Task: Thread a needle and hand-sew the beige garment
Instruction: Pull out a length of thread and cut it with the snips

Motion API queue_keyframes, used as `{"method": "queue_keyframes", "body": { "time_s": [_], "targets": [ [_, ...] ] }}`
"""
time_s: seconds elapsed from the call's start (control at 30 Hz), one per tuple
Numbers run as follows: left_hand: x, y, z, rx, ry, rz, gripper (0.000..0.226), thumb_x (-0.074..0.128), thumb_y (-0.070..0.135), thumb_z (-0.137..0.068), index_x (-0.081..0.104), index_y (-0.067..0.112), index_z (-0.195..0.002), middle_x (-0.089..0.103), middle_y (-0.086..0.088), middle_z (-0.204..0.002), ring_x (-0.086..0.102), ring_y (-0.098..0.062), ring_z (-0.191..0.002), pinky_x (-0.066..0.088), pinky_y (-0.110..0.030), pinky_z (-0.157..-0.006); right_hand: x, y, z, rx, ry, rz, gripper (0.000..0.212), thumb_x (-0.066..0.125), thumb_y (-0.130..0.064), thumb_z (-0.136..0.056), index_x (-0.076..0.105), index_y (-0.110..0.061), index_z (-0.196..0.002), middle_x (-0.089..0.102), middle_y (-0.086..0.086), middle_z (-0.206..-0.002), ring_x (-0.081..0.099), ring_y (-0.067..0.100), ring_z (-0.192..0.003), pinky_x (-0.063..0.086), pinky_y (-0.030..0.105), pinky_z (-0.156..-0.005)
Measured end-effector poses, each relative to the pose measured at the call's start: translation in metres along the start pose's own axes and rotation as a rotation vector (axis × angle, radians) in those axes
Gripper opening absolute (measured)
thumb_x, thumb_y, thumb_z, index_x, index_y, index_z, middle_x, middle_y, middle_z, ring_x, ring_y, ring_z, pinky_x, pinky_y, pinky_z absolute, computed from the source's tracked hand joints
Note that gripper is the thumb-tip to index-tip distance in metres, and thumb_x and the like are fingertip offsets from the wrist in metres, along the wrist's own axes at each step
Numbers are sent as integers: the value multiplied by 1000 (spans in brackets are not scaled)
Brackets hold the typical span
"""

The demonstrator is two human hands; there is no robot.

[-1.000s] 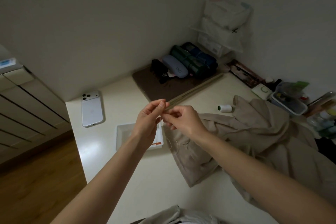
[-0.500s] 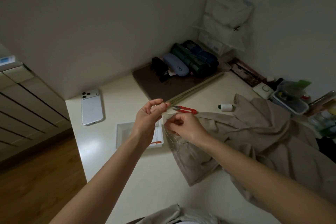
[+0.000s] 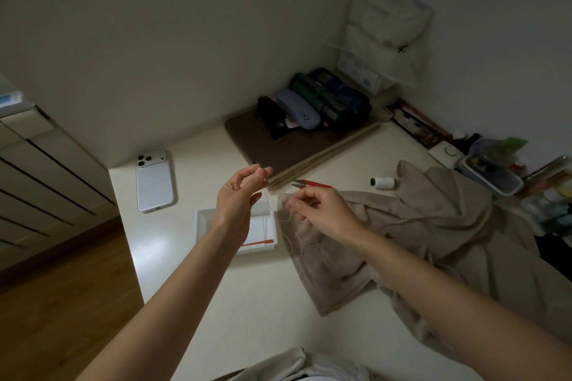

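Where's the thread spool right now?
Head view: the thread spool lies on the table, right of centre, beside the beige garment and right of the red snips.

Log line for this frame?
stage: threading | left hand: pinches needle | right hand: pinches thread | beige garment: lying on table

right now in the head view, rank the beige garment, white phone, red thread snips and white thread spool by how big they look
1. beige garment, by far the largest
2. white phone
3. red thread snips and white thread spool: too close to rank; the snips look longer but thinner
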State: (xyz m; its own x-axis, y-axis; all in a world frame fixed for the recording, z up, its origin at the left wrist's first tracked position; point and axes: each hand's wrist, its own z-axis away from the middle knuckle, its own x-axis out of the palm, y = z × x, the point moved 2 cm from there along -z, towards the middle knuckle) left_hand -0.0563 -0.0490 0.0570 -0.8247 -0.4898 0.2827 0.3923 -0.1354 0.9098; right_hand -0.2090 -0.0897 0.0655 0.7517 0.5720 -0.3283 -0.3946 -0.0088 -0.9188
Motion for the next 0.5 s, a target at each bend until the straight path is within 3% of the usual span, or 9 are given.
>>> {"method": "queue_keyframes", "body": {
  "time_s": [0.23,0.5],
  "targets": [
    [-8,-1,3,-52,15,-26,11,60,20,-89,67,16,-96,73,10,-83,61,-13,-90,42,-33,-93,-6,-4,-1,-30,69,-70,19,56,-15,-94,62,-26,-81,64,-10,-75,57,0,-65,44,9,-60],
    [14,-9,14,-108,-164,-9,15,57,20,-91,69,13,-98,73,1,-93,66,-9,-88,47,-21,-77,-2,-16,1,-86,59,-45,11,55,-16,-95,65,-16,-91,62,-9,-77,56,-12,-63,43,7,-61]
  ]
}}
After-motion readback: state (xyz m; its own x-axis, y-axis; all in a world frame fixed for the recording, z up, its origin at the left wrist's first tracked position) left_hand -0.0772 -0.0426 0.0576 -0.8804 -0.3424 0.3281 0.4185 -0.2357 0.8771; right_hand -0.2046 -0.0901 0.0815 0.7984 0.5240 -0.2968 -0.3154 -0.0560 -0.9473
